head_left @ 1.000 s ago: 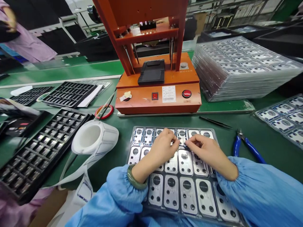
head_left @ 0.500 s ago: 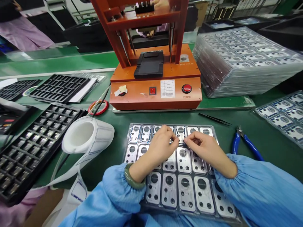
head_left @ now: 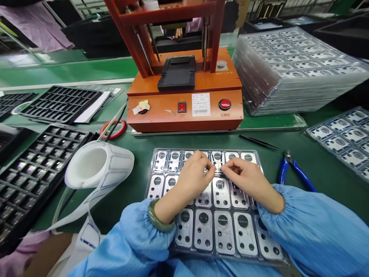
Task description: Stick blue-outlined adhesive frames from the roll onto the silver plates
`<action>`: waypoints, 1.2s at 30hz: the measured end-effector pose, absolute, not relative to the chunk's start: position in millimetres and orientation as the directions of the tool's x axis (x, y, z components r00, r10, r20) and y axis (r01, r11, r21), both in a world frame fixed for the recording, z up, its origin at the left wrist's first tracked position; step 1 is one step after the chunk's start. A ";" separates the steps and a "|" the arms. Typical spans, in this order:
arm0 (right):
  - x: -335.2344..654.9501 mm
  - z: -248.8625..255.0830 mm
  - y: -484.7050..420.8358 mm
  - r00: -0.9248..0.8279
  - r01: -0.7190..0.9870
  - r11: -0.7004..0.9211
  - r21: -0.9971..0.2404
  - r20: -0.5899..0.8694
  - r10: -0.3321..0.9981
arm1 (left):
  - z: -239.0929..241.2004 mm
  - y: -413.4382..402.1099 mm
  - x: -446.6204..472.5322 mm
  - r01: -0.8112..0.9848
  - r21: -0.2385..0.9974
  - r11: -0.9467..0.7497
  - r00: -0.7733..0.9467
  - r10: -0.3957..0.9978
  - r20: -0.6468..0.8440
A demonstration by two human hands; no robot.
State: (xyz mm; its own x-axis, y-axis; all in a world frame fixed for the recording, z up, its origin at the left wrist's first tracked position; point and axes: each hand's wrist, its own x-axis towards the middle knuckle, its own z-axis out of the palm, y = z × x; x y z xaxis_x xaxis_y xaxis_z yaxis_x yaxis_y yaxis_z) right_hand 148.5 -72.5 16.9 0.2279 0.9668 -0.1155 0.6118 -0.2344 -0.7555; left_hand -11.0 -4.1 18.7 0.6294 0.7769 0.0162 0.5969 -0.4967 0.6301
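My left hand (head_left: 195,176) and right hand (head_left: 248,181) rest side by side on a clear tray (head_left: 150,181) of metal plates, which lies at the near edge of the tabletop (head_left: 150,142), right in front of me. Both hands are curled almost closed, thumb and forefinger pinched together, and the two sets of fingertips nearly meet over one plate (head_left: 216,161) in the tray's far row, about midway along it. They touch that plate, but I cannot tell whether anything small is gripped between them. The near rows of plates show bare between my blue sleeves (head_left: 317,231), and a green bracelet (head_left: 158,222) sits on my left wrist.

Just beyond the tray's far edge stands an orange press (head_left: 184,109) with a red button on its front. Blue-handled pliers (head_left: 294,174) lie near the tray's right side, with black tweezers (head_left: 258,141) a little farther back. A white label roll (head_left: 98,165) lies to the left of the tray, its strip trailing toward the near edge, and a black gridded tray (head_left: 31,173) sits beyond it at the left edge. A tall stack of clear trays (head_left: 294,73) fills the far right corner.
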 end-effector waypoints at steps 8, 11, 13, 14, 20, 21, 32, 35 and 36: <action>148.6 17.0 -72.0 0.214 0.628 -0.209 -0.750 -0.092 0.973 | 17.6 -7.4 -11.0 0.621 0.542 -0.566 0.646 0.762 0.055; 150.1 16.5 -72.2 0.199 0.637 -0.191 -0.747 -0.080 0.977 | 15.9 -7.1 -11.4 0.615 0.533 -0.582 0.657 0.751 0.062; 151.6 16.4 -72.9 0.182 0.652 -0.169 -0.739 -0.063 0.981 | 15.7 -6.9 -11.3 0.618 0.524 -0.587 0.661 0.748 0.057; 152.4 16.4 -73.5 0.169 0.665 -0.153 -0.731 -0.052 0.984 | 15.9 -6.9 -11.1 0.621 0.516 -0.589 0.663 0.747 0.054; 157.0 16.6 -77.3 0.098 0.749 -0.060 -0.660 0.020 0.995 | 18.5 -8.5 -9.0 0.639 0.451 -0.623 0.676 0.735 0.057; 157.8 16.3 -77.5 0.086 0.754 -0.049 -0.655 0.025 0.996 | 18.8 -8.9 -8.6 0.646 0.439 -0.625 0.676 0.735 0.053; 168.5 6.6 -83.2 -0.087 0.830 0.133 -0.541 0.111 0.990 | 18.6 -13.5 -7.8 0.673 0.421 -0.608 0.649 0.759 0.058; 169.0 1.0 -84.0 -0.071 0.847 0.123 -0.518 0.119 0.990 | 17.2 -13.8 -8.8 0.654 0.426 -0.625 0.660 0.746 0.082; 168.8 -0.1 -83.7 -0.055 0.849 0.106 -0.518 0.113 0.992 | 16.6 -13.5 -9.3 0.647 0.429 -0.630 0.663 0.743 0.090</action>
State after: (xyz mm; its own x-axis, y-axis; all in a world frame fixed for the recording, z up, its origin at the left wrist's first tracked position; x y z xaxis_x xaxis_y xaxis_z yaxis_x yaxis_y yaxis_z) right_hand 168.8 -83.7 -0.1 -0.0550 0.9920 0.1133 0.8489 0.1061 -0.5178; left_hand -9.3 -13.5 16.6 0.6634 0.7428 0.0904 0.6472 -0.6302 0.4289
